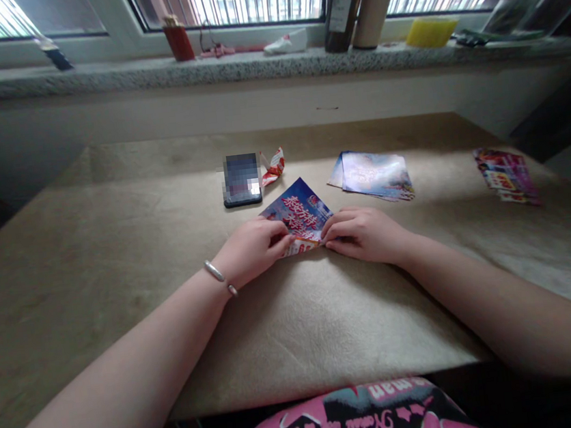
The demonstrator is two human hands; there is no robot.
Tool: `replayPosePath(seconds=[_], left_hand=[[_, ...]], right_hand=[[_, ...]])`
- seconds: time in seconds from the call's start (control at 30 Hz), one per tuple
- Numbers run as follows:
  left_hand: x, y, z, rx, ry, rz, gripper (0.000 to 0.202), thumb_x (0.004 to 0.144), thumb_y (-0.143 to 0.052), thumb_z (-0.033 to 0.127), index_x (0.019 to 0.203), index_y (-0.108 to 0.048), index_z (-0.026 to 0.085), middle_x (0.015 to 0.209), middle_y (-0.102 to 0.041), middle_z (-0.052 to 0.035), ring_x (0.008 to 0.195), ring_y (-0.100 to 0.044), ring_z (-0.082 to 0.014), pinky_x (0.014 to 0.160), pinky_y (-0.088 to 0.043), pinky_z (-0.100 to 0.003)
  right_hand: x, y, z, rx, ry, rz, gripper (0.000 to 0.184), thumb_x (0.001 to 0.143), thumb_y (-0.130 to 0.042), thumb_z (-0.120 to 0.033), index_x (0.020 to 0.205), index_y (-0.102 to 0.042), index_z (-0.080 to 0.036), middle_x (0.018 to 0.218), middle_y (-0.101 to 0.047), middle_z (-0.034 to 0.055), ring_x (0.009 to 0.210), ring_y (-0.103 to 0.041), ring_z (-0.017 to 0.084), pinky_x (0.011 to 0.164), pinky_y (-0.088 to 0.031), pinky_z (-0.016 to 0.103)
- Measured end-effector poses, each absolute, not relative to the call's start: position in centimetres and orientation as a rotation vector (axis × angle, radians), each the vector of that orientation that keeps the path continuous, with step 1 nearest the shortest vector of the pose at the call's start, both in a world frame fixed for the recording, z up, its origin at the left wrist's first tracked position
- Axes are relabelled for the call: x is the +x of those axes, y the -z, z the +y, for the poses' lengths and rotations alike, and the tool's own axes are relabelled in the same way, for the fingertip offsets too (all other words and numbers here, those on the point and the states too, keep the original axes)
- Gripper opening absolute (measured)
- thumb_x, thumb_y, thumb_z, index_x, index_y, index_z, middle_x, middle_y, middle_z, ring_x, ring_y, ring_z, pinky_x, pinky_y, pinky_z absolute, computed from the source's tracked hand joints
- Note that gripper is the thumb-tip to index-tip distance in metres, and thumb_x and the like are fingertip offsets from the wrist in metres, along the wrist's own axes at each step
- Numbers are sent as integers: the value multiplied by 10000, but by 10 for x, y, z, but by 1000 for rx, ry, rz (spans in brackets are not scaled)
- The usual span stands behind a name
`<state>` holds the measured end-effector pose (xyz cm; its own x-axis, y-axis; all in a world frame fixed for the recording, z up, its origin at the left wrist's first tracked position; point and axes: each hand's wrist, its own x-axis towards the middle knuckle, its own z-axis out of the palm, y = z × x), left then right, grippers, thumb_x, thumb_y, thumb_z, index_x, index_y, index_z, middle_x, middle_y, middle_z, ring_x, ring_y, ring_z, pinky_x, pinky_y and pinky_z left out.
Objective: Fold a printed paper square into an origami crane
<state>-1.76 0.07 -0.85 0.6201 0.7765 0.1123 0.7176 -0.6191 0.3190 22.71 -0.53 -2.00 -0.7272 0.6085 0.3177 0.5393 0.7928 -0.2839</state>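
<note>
A square of printed paper (301, 205), blue with red and white lettering, lies on the table in front of me, one corner pointing away. Its near edge is folded up, showing a white and red strip of the other side. My left hand (258, 244) pinches the fold at its left end, thumb on top. At the right end of the same fold, my right hand (365, 234) presses with fingers and thumb together. A silver bangle (214, 271) circles my left wrist. Beyond the paper stands a small folded paper piece (274, 167) in red and white.
A dark phone (241, 184) lies beside the small folded piece. Further right are a stack of printed sheets (376, 173) and another pile of colourful leaflets (507, 176). On the windowsill (248, 64) stand a red lighter-like object (177, 39), a dark jar (342, 12) and a yellow block (430, 32).
</note>
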Motion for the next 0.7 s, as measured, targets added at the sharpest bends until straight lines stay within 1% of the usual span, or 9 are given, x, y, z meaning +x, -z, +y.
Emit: replayPosePath(seconds=[0.07, 0.13, 0.2, 0.27, 0.33, 0.43, 0.53, 0.7], left_hand=[[-18, 11, 3, 2611, -377, 1240, 267, 885, -472, 312, 699, -594, 162, 740, -624, -42, 727, -532, -164, 666, -403, -286], [-18, 13, 5, 2637, -421, 1236, 256, 881, -479, 313, 717, -605, 162, 773, -630, -47, 769, -539, -175, 735, -420, -314], [-17, 16, 6, 2653, -463, 1254, 228, 871, -506, 314, 752, -626, 162, 826, -630, -55, 816, -541, -185, 796, -425, -341], [-17, 19, 7, 2658, -505, 1286, 202, 857, -536, 312, 772, -642, 163, 889, -625, -64, 850, -537, -190, 816, -429, -352], [-17, 21, 7, 2668, -542, 1304, 188, 848, -557, 309, 771, -648, 164, 954, -619, -69, 882, -533, -191, 834, -430, -358], [-16, 22, 7, 2673, -549, 1337, 182, 847, -565, 303, 782, -644, 153, 1012, -616, -79, 915, -538, -196, 862, -432, -367], [-15, 22, 7, 2667, -505, 1375, 181, 851, -557, 289, 780, -635, 142, 996, -626, -90, 915, -547, -202, 861, -440, -368], [-15, 22, 8, 2693, -496, 1384, 174, 848, -560, 292, 782, -629, 146, 958, -640, -85, 911, -552, -208, 864, -444, -373]], right_hand=[[227, 22, -4, -902, -277, -2551, 165, 869, -532, -265, 829, -674, -192, 892, -697, 54, 824, -622, 159, 739, -470, 284], [227, 24, -4, -939, -304, -2516, 159, 866, -538, -266, 839, -676, -191, 873, -694, 55, 806, -619, 157, 718, -467, 278], [227, 25, -3, -981, -309, -2477, 150, 855, -556, -267, 891, -680, -191, 852, -691, 56, 765, -612, 151, 671, -457, 266], [226, 25, -4, -1003, -293, -2454, 172, 847, -566, -265, 956, -677, -189, 853, -691, 57, 735, -605, 146, 638, -447, 257], [225, 25, -4, -962, -281, -2474, 195, 859, -551, -253, 1001, -672, -197, 905, -694, 58, 774, -610, 148, 663, -453, 260], [224, 25, -5, -881, -235, -2531, 215, 883, -513, -228, 1023, -676, -224, 1006, -688, 50, 876, -615, 157, 740, -465, 277], [222, 26, -5, -884, -164, -2552, 219, 886, -513, -230, 1019, -687, -239, 1037, -679, 49, 894, -616, 164, 748, -471, 288], [220, 29, -4, -896, -116, -2568, 220, 891, -512, -238, 1017, -693, -238, 1025, -676, 60, 884, -609, 174, 751, -479, 310]])
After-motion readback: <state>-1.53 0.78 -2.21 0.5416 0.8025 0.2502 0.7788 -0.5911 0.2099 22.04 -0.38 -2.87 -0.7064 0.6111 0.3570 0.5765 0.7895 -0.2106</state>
